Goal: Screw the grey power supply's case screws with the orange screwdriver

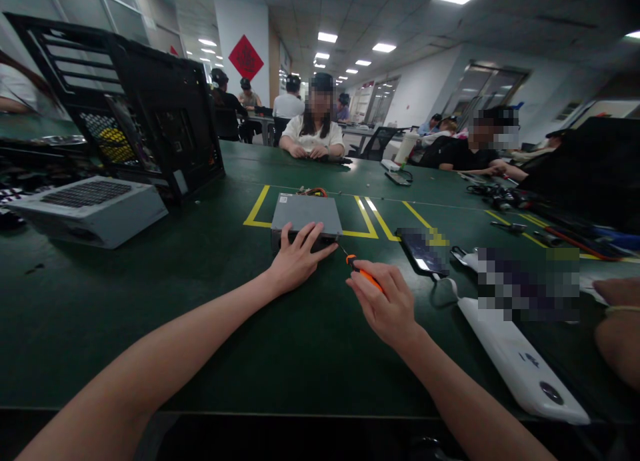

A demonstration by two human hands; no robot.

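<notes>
"Grey metal box (pixel 306 211), where is it?"

"It sits on the green tabletop (pixel 225 368), well back from the near edge. Yellow tape (pixel 257 205) runs on its left and right."

"What are the hands doing?"

"The left hand (pixel 297 258) rests on the box's near top edge with its fingers spread out, not wrapped around anything. The right hand (pixel 385 301) has its fingers curled around a screwdriver (pixel 369 279) with an orange handle. Its thin end points at the box's near right corner."

"How do you do this bit well?"

"I think the left hand should press down so the box can't slide. The screwdriver leans, so it might slip if it isn't lined up straight. I'd push gently, turn slowly, and mind the left hand, because the thin end looks close to it."

"What can't we see?"

"I can't tell if the thin end touches the box. No screw shows, as that spot is too small and dark. The left hand hides some of the near side. Some wires (pixel 315 191) poke out behind the box, but where they join is hidden. Another person's arm (pixel 623 344) is cut off on the right, and blurry squares (pixel 525 281) hide things beside it."
</notes>
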